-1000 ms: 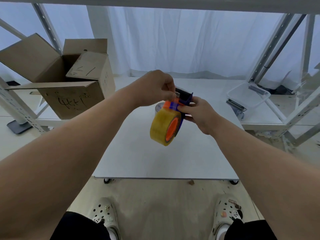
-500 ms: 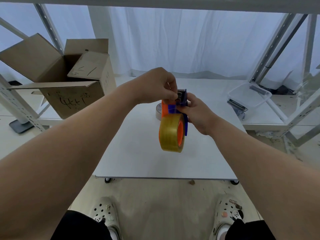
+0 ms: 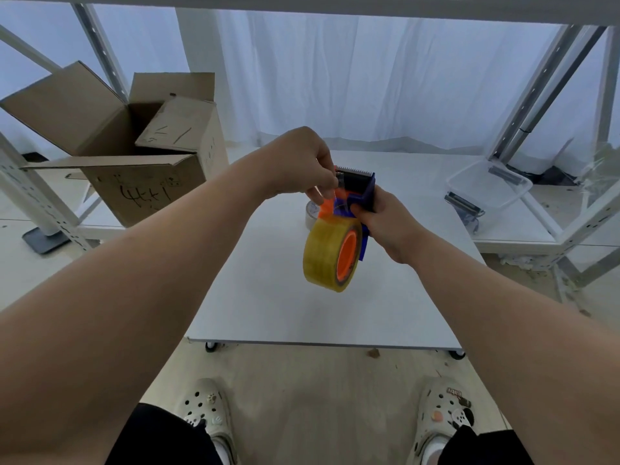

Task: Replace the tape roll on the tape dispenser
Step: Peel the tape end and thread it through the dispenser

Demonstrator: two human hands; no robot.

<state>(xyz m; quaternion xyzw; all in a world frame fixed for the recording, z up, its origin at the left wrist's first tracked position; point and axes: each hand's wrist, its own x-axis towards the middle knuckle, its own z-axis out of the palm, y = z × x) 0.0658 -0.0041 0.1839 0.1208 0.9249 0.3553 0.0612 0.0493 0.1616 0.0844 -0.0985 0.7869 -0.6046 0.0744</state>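
I hold a blue and orange tape dispenser (image 3: 359, 191) in the air above the white table (image 3: 285, 297). A yellowish clear tape roll (image 3: 323, 255) sits on its orange hub, hanging below my hands. My right hand (image 3: 385, 223) grips the dispenser's blue frame from the right. My left hand (image 3: 302, 166) pinches the loose end of the tape (image 3: 337, 203) between thumb and fingers, just under the toothed blade. Another tape roll (image 3: 311, 213) lies on the table behind the dispenser, mostly hidden.
An open cardboard box (image 3: 134, 156) stands on a low shelf at the left. A clear plastic bin (image 3: 489, 186) sits at the right on another shelf. Metal rack posts (image 3: 543, 82) rise at both sides. My feet in white clogs (image 3: 208, 411) are below the table's near edge.
The dispenser has turned so the roll's orange hub faces me more, and it has dropped slightly. My left fingers have drawn the tape end up toward the blade.
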